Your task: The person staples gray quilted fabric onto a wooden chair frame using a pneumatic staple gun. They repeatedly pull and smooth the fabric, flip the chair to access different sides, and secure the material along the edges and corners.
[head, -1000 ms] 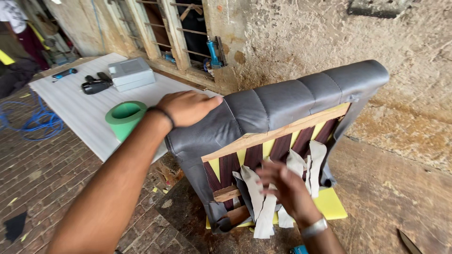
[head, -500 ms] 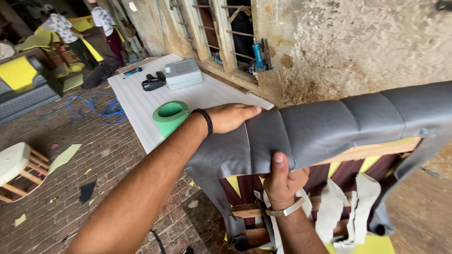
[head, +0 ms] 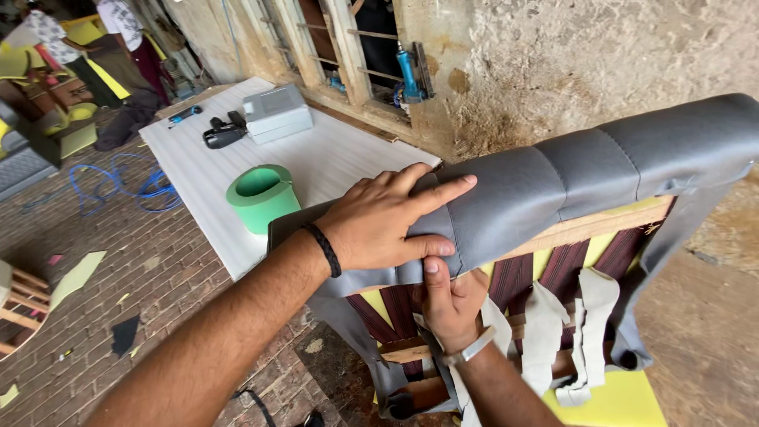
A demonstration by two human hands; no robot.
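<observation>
A chair back covered in grey faux leather [head: 569, 182] stands in front of me, its wooden frame [head: 585, 225], yellow foam and white webbing straps [head: 589, 332] showing on the open side. My left hand [head: 387, 217] lies flat on the top left corner of the grey cover, fingers spread, a black band on the wrist. My right hand [head: 451, 304] reaches up from below and grips the lower edge of the grey cover, thumb pressed against it. A light bracelet circles that wrist.
A white table [head: 237, 174] stands behind with a green roll [head: 263, 198], a grey box [head: 277, 115] and a black tool [head: 223, 133]. A blue tool [head: 411, 71] rests on the window ledge. Blue hose [head: 118, 186] lies on the brick floor. People sit at far left.
My view has shifted closer to the chair's left corner. The left hand stays on top, fingers now spread wider. The right hand stays gripping the cover's lower edge below the left hand.
</observation>
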